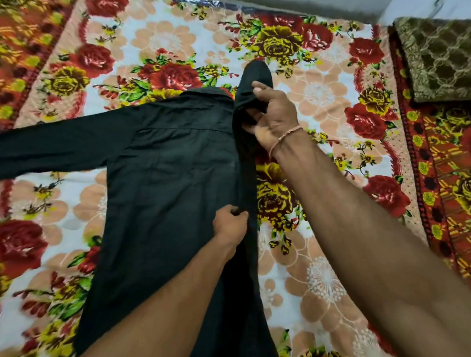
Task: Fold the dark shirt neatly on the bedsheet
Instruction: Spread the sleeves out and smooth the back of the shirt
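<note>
The right hand [273, 117] has its grip closed around the bunched right sleeve [254, 81] of the dark shirt [171, 175], thumb over the top and fingers curled under, the cuff end standing up past the knuckles toward the far side; the left hand [230, 223] pinches the shirt's right edge lower down, near the middle of its length, thumb and fingertips closed on a narrow ridge of cloth. Between the two grips the right side runs as a raised, rolled band rather than a flat fold, and that is the main risk as I judge it: if the sleeve is laid over while still bunched, the fold line will come out crooked and lumpy, and the loose cuff may flop outside the body panel. A second risk is drag, since the shirt lies loose on the floral bedsheet [165, 35] and a pull from either hand could slide the whole garment or ruck the sheet under it. The shirt lies back up, collar [206, 93] at the far end and hem at the near edge of view, its body just left of both hands, so each grip sits on its right margin. The left sleeve [53, 147] is spread flat, well apart to the left and running out of view, not yet folded. A folded brown-green blanket [448, 55] sits at the far right, apart from the work
</note>
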